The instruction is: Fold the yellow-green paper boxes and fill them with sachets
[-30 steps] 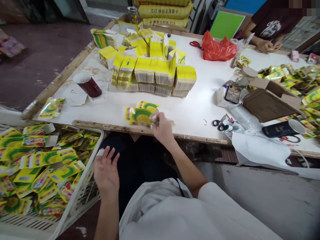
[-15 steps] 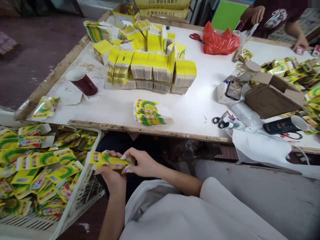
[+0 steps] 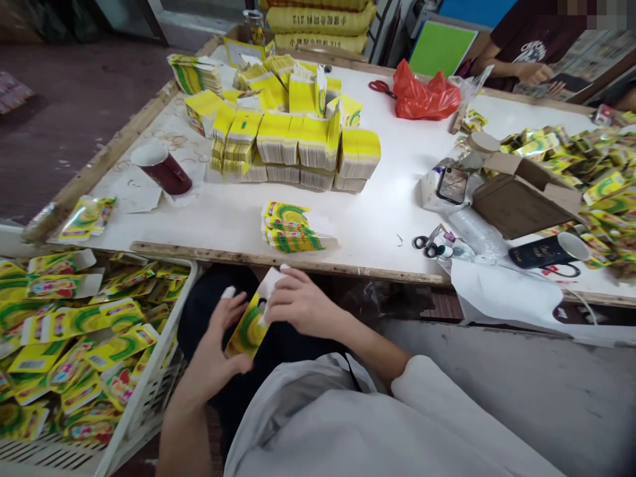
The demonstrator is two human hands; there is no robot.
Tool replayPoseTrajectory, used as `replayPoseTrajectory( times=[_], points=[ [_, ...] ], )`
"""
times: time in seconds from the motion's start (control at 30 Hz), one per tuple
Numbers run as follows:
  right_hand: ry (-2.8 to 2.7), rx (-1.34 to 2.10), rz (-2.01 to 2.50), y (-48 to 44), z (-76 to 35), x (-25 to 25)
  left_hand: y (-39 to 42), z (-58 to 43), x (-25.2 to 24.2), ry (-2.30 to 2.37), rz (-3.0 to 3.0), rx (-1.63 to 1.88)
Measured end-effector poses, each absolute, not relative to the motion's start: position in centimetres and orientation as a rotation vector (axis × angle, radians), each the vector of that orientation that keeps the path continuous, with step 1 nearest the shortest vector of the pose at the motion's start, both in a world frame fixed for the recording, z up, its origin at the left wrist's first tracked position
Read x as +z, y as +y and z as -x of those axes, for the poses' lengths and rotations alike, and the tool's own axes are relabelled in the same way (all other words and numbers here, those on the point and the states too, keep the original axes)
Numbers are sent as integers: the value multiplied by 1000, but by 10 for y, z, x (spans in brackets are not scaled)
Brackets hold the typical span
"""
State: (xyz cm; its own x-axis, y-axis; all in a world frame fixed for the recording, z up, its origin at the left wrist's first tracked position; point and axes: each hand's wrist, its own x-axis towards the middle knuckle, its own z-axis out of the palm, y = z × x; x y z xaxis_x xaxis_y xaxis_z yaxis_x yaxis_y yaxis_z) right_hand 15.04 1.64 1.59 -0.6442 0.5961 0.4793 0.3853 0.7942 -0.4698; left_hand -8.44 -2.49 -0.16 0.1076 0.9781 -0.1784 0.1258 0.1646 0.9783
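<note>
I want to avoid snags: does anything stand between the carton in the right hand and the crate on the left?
Yes: the spread left hand lies between the yellow carton and the white crate's near rim. The dark-trousered leg shows there too, apparently lower. Nothing else visible blocks that path.

Between your hands [image 3: 301, 307], short of the worktop [image 3: 397, 179], is a carton [image 3: 248, 331]; at left, a crate [image 3: 149, 384] holds a heap. On the worktop, flat cartons [image 3: 288, 232] lie before you, carton stacks [image 3: 293, 149] behind them, a mug [image 3: 169, 173] left, an open cardboard box [image 3: 521, 207] right.
</note>
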Motion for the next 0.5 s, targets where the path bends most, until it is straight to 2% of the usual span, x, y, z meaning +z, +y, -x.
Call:
replayPoseTrajectory(
  times=[0.07,0.17,0.23,0.37,0.5],
  points=[
    [-2268,460,730,9,-141,14,-29,72,-4,1398,-1393,738],
    [-1798,659,1025,3,-127,4,-37,49,-9,1602,-1543,696],
    [-1497,938,1111,3,-118,-6,-41,39,-13,1685,-1623,716],
    [-1197,1618,1004,8,-105,-27,-48,28,-21,1786,-1746,761],
    [-1129,1713,1018,11,-106,-32,-49,31,-29,1856,-1812,773]
  ],
)
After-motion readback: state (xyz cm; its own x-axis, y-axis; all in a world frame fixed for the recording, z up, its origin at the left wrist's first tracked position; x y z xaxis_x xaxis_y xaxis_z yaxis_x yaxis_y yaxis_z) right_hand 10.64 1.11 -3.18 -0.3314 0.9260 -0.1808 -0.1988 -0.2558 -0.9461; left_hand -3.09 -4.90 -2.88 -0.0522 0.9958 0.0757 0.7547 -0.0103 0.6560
